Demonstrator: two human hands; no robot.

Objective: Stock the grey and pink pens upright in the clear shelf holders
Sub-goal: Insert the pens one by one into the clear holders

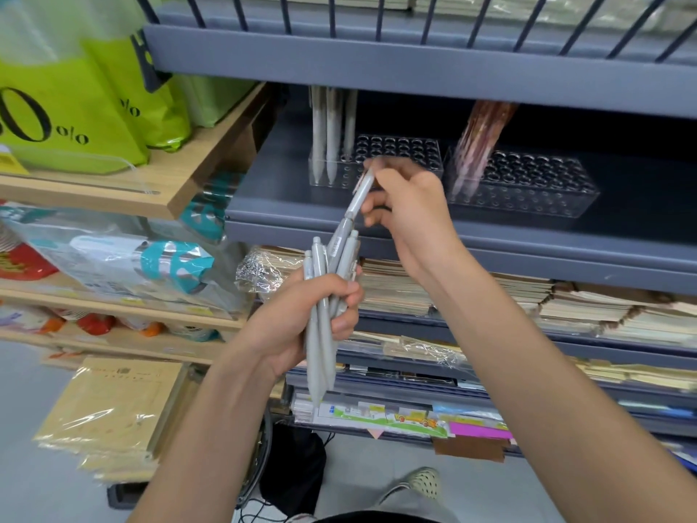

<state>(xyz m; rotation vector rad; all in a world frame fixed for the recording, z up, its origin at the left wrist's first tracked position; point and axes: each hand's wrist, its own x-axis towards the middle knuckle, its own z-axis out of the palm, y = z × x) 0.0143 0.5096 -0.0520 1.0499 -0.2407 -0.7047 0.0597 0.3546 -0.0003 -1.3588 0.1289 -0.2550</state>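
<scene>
My left hand (315, 315) grips a bundle of several grey pens (320, 334), tips down, below the grey shelf's front edge. My right hand (405, 205) pinches one grey pen (360, 196) by its upper end, tilted, its lower end still among the bundle. Behind it on the shelf stands a clear holder (399, 152) with three grey pens (330, 134) upright at its left end. To its right a second clear holder (535, 186) carries several pink pens (477, 145) leaning at its left end.
The upper grey shelf (415, 66) hangs low over the holders. Stacks of notebooks (565, 300) fill the shelves below. Green bags (75, 107) sit on a wooden shelf at left. A wrapped paper pack (113, 409) leans near the floor.
</scene>
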